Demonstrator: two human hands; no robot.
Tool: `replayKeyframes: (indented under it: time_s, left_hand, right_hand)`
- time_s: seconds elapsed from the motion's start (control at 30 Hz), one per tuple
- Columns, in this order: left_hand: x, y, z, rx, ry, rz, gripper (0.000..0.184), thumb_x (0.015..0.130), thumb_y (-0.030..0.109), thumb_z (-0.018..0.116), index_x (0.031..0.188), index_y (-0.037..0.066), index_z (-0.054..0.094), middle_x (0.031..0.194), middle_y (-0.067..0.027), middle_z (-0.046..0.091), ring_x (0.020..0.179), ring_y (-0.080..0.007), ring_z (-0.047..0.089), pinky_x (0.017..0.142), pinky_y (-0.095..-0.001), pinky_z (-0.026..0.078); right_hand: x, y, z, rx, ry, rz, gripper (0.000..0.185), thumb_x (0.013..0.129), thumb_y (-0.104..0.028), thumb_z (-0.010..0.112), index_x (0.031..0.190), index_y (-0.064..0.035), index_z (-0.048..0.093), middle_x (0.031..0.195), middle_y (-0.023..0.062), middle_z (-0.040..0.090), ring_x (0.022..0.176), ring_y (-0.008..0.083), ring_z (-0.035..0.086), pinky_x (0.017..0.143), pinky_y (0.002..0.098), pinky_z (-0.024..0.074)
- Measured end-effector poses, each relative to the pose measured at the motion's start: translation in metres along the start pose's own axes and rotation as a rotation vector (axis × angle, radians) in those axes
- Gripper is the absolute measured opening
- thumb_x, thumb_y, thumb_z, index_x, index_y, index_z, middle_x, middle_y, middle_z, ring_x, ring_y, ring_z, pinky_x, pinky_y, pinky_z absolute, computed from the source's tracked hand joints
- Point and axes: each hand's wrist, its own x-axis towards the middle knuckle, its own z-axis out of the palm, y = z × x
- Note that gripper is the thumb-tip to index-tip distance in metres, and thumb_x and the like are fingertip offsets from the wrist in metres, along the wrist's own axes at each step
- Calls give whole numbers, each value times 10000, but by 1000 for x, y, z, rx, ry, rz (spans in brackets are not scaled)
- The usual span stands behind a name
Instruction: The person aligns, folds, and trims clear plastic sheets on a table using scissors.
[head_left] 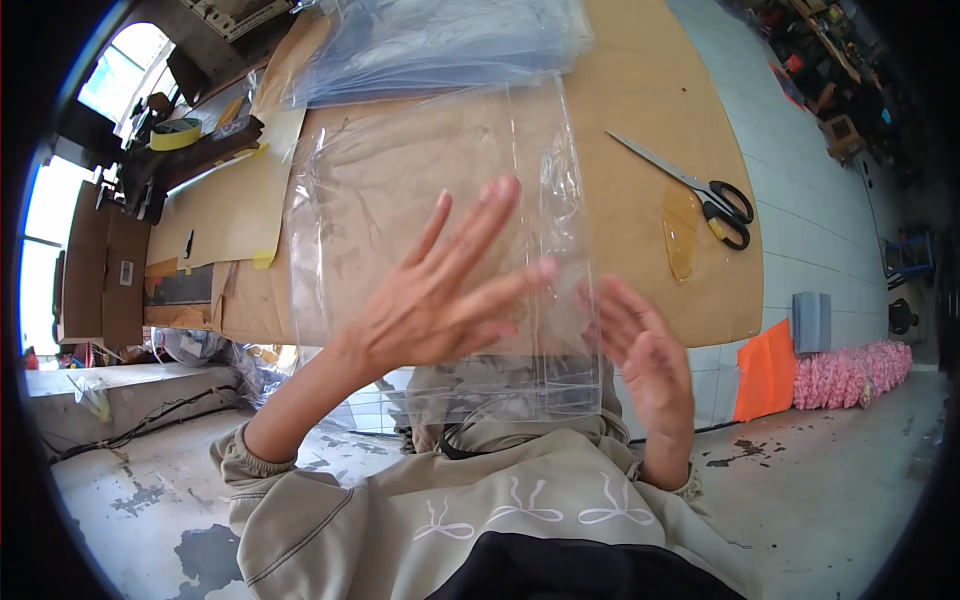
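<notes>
A clear plastic sheet (400,170), with creases and glossy folds down both sides, lies over the brown-covered table and hangs past its front edge toward my lap. My left hand (440,290) is over the middle of it with fingers spread, holding nothing; whether it touches the plastic I cannot tell. Beside the sheet's right edge is my right hand (640,350), its fingers extended and slightly blurred, with nothing visible in it. Behind the sheet, a stack of similar clear plastic (440,50) rests at the far side of the table.
Black-handled scissors (690,185) lie to the right, next to a yellowish translucent piece (680,236). A tape dispenser (190,160) with a yellow roll stands at the left. Cardboard boxes (125,270) are beyond it. An orange sheet (765,373) and a pink bundle (850,374) are off the table's right side.
</notes>
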Motion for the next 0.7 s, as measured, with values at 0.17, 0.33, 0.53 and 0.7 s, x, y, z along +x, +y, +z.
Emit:
replayKeyframes:
  time_s: [0.17, 0.33, 0.53, 0.7]
  left_hand:
    - [7, 3, 11, 193, -304, -38, 544, 856, 544, 449, 1367, 433, 301, 1482, -227, 52, 1364, -426, 36, 1050, -611, 4]
    - [12, 5, 7, 219, -386, -111, 556, 845, 559, 454, 1366, 427, 312, 1477, -246, 26, 1366, -425, 5, 1041, -620, -11]
    - [40, -9, -18, 203, -166, -138, 657, 761, 301, 660, 1355, 284, 380, 1472, -263, 17, 1369, -416, 40, 1047, -610, -35]
    - [119, -68, -56, 83, -134, -44, 537, 629, -29, 496, 1134, 143, 552, 1411, -170, 289, 1306, -355, 286, 1053, -476, 242]
  right_hand:
    - [18, 34, 9, -413, 47, -83, 299, 894, -19, 502, 1188, 25, 471, 1187, 166, 555, 1061, 211, 583, 776, 281, 520]
    - [12, 27, 6, -660, 213, -152, 253, 855, -22, 571, 1104, 9, 536, 1005, 137, 628, 873, 184, 648, 660, 262, 534]
    - [-30, -5, -5, -765, 210, 172, 178, 830, -83, 632, 972, -2, 561, 884, 124, 637, 811, 172, 652, 624, 264, 531]
    - [-33, 5, -10, -804, -18, 121, 240, 868, -193, 607, 1006, -9, 537, 946, 126, 625, 852, 211, 636, 723, 310, 511]
